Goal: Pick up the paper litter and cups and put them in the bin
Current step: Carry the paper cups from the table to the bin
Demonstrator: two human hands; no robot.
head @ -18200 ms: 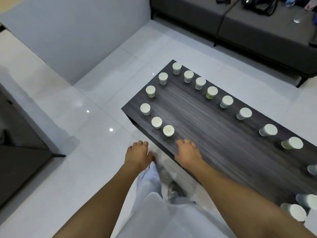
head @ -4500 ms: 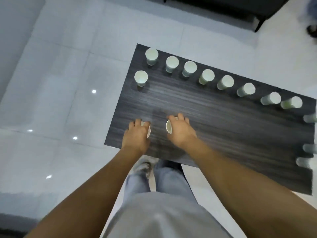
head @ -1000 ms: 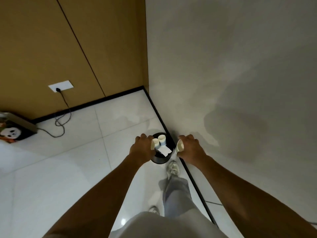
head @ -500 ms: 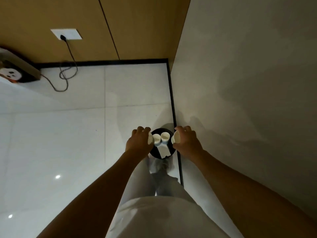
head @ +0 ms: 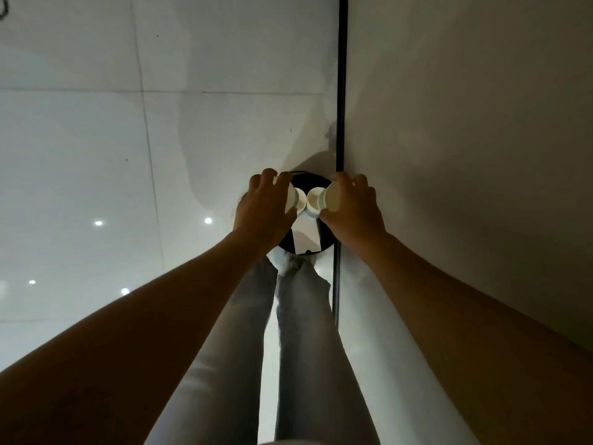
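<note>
Viewed from above, looking further down than half a second ago: socket, cable and wood panelling now out of frame, floor (head: 80, 139) and wall (head: 465, 123) filling the picture. Both hands brought closer together over the bin (head: 309, 180) than before.

Left hand (head: 263, 208): fingers curled round a paper cup (head: 291, 197), held on its side, mouth turned towards the centre, above the bin's left rim. Right hand (head: 353, 207): fingers and thumb curled round a second paper cup (head: 332, 196), likewise on its side, mouth facing left, above the bin's right rim. Neither cup released yet.

Inside the bin: two cups already lying there, one left (head: 301, 200) and one right (head: 313, 201), side by side and touching or nearly so, just below the held cups; a white sheet of paper (head: 306, 234) beneath them, reaching the near rim.

Bin: round, black, standing on the floor right against the dark skirting strip (head: 341, 91) at the foot of the wall. Much of its rim hidden by the two hands.

Below the bin: legs in pale trousers (head: 301, 332), feet close to the near rim, blurred. Bright ceiling-light reflections (head: 208, 220) dotted over the glossy floor tiles to the left. Shadow of the person cast on floor and wall beyond the bin.
</note>
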